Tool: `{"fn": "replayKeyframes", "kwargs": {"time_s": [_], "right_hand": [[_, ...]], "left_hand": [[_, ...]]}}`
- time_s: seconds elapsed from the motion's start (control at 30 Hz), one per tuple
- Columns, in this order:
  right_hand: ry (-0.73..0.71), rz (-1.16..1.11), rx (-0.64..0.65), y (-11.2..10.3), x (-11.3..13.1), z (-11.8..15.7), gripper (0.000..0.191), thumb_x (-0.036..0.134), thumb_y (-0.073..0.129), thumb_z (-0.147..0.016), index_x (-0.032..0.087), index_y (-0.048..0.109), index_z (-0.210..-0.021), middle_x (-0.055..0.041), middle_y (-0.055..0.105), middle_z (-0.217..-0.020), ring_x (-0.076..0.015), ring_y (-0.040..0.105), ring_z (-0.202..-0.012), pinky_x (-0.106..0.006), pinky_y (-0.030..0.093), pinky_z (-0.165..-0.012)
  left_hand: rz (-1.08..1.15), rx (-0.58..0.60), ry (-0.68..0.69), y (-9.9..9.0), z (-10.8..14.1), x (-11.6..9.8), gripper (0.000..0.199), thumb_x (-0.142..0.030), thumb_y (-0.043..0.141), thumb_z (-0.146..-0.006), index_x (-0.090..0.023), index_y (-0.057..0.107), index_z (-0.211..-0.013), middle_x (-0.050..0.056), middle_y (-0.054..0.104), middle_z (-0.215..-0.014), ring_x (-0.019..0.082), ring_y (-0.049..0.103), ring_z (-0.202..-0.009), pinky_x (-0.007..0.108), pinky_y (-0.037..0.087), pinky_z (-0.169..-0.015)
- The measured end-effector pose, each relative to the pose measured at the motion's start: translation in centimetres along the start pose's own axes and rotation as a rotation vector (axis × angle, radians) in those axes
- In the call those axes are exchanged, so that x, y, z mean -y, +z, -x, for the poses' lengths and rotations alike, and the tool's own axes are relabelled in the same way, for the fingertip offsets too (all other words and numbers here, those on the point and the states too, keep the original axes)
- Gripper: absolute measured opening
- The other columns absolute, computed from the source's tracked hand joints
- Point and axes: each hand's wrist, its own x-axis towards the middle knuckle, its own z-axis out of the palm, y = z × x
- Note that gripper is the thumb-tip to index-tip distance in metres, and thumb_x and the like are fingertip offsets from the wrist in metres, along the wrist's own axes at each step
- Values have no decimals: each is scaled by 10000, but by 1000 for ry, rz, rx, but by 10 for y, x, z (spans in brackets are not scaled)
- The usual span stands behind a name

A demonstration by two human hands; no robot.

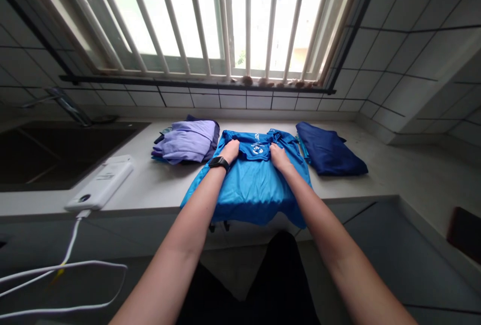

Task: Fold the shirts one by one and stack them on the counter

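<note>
A bright blue shirt (259,187) lies spread on the white counter, its lower part hanging over the front edge. Its far part is bunched and partly turned over, showing a white print. My left hand (230,151), with a black watch on the wrist, is closed on the fabric left of the print. On the right of the print, my right hand (278,155) grips the same shirt with its fingers pressed together. A pile of lavender and dark clothes (188,142) sits to the left, and folded navy clothes (330,149) lie to the right.
On the left are a dark sink (56,154) with a faucet (69,107) and a white power strip (101,184) with a trailing cable. The counter (150,189) ends at a front edge. A barred window is behind. At far right sits a dark object (466,232).
</note>
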Motion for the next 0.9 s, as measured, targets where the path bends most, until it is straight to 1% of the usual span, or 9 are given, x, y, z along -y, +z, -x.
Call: {"fn": "replayKeyframes", "kwargs": {"time_s": [0.27, 0.4, 0.47, 0.5, 0.57, 0.63, 0.73, 0.8, 0.9], "right_hand": [[-47, -77, -43, -41, 3, -16, 422, -16, 487, -851, 177, 704, -1156, -122, 755, -1254, -242, 679, -1210, -302, 515, -1028], [-112, -259, -368, -62, -10, 34, 400, 56, 463, -827, 193, 692, -1124, -103, 776, -1105, -258, 701, -1081, -320, 518, -958], [-191, -370, -442, -66, -24, 77, 337, 134, 474, -823, 201, 692, -1070, -71, 772, -986, -249, 703, -951, -321, 525, -882], [-230, -393, -378, -66, -32, 99, 319, 149, 476, -795, 203, 695, -1020, -52, 762, -905, -237, 693, -866, -313, 522, -828], [-316, -416, -22, -67, -46, 134, 238, 172, 478, -747, 215, 691, -846, -17, 726, -738, -214, 656, -705, -296, 501, -708], [-335, -460, 195, -67, -54, 153, 234, 178, 440, -768, 218, 668, -738, -11, 704, -648, -206, 647, -657, -290, 493, -680], [-183, -413, 8, -60, -52, 147, 313, 178, 406, -857, 215, 710, -792, -28, 737, -686, -212, 691, -731, -295, 509, -763], [-75, -271, -148, -50, -44, 132, 289, 243, 479, -924, 214, 757, -997, -55, 796, -885, -227, 723, -855, -304, 516, -816], [-66, -92, -133, -32, -34, 111, 389, 390, 676, -922, 238, 699, -1280, -95, 785, -1191, -259, 723, -1042, -313, 528, -841]], "left_hand": [[30, -74, -11, -50, 25, -14, 341, 31, 412, -866, -154, 682, -959, 182, 707, -1230, 256, 595, -1354, 358, 474, -1152], [289, -223, 108, -86, 69, -19, 181, -144, 487, -917, -177, 663, -886, 133, 760, -1049, 267, 704, -1099, 388, 541, -1040], [386, -190, 196, -94, 106, -20, 164, -170, 521, -887, -189, 679, -928, 99, 770, -1114, 249, 706, -1092, 360, 546, -1013], [404, -115, 224, -95, 125, -19, 183, -173, 531, -873, -197, 691, -958, 82, 774, -1124, 242, 710, -1081, 351, 550, -1001], [375, 82, 259, -90, 160, -17, 223, -168, 547, -838, -220, 712, -979, 58, 779, -1138, 242, 711, -1079, 350, 558, -990], [332, 220, 291, -81, 184, -14, 207, -149, 571, -780, -225, 704, -920, 65, 745, -1287, 259, 675, -1198, 351, 546, -1027], [312, 298, 315, -73, 198, -12, 248, -132, 570, -727, -221, 678, -932, 75, 689, -1390, 262, 628, -1283, 340, 519, -1069], [305, 300, 298, -76, 198, -13, 270, -154, 552, -748, -226, 669, -980, 62, 737, -1236, 244, 673, -1161, 333, 533, -1018], [277, 324, 244, -90, 197, -16, 239, -184, 517, -768, -230, 662, -952, 28, 742, -976, 218, 692, -919, 314, 547, -861]]}}
